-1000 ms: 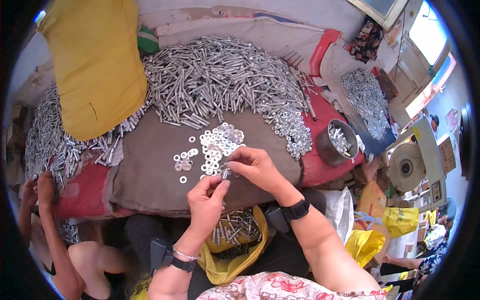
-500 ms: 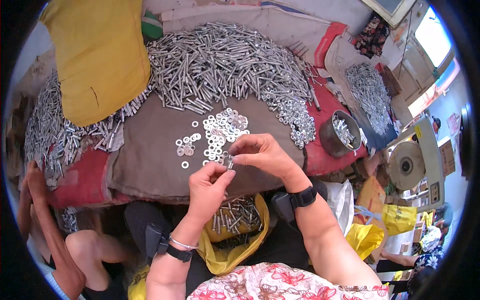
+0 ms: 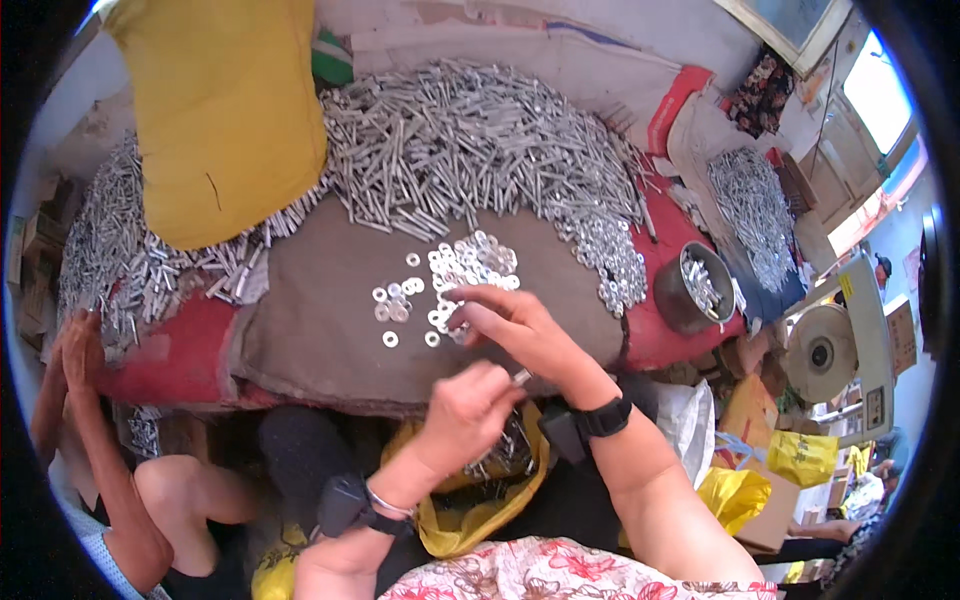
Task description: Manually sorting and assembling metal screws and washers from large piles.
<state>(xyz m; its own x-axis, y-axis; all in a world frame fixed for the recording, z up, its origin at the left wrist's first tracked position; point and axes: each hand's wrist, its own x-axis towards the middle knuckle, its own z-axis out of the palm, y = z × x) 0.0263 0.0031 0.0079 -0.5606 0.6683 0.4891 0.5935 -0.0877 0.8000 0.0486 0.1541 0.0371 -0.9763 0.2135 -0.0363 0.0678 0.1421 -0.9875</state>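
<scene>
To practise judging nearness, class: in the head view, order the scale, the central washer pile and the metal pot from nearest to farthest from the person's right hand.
From the right hand:
1. Washer pile: just ahead, on the brown cloth.
2. Metal pot: to its right.
3. Scale: farther right, past the pot.

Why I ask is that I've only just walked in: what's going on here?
Someone is at work bare-handed. The left hand, over an open yellow bag with loose metal pieces in it, holds a small metal piece. The right hand is over the flat washers on the brown cloth; whether it touches one is unclear. Beyond lies a big heap of bolts, and at the far left are another person's hands.
</scene>
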